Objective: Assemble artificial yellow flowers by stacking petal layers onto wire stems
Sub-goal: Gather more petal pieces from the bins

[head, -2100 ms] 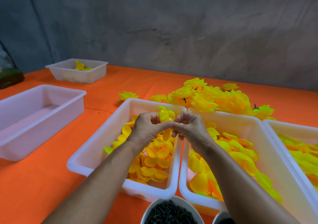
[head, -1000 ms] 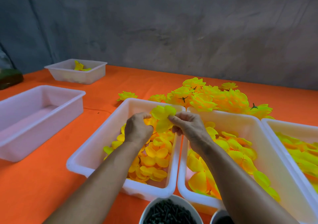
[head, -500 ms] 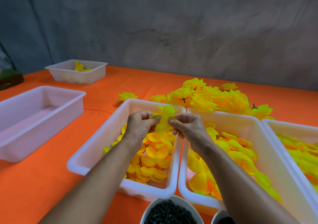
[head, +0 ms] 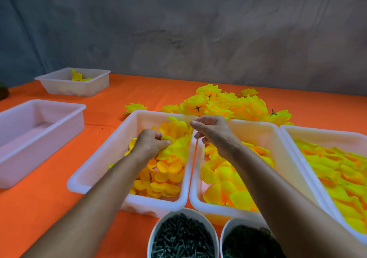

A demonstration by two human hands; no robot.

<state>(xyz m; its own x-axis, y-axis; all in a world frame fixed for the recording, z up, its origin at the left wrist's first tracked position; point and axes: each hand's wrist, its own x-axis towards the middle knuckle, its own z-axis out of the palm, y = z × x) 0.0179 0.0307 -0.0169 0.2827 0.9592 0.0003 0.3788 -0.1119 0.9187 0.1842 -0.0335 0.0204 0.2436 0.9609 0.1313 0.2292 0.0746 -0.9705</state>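
Grey wall behind, orange desk (head: 49, 208) laid out as a line: petal tubs side by side in reach, stem parts in bowls nearest the body. Left hand (head: 149, 143) is down in the left tub (head: 99, 170), fingers pinching a petal layer (head: 168, 138) off the heap. Right hand (head: 212, 132) hovers over the tub divide, fingertips pinched; whether it holds a stem, cannot tell. Finished flowers (head: 224, 103) piled behind the tubs.

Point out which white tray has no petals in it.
The large white tray at far left: its inside shows only bare plastic, while the small far tray and the three trays near the hands hold yellow petals.
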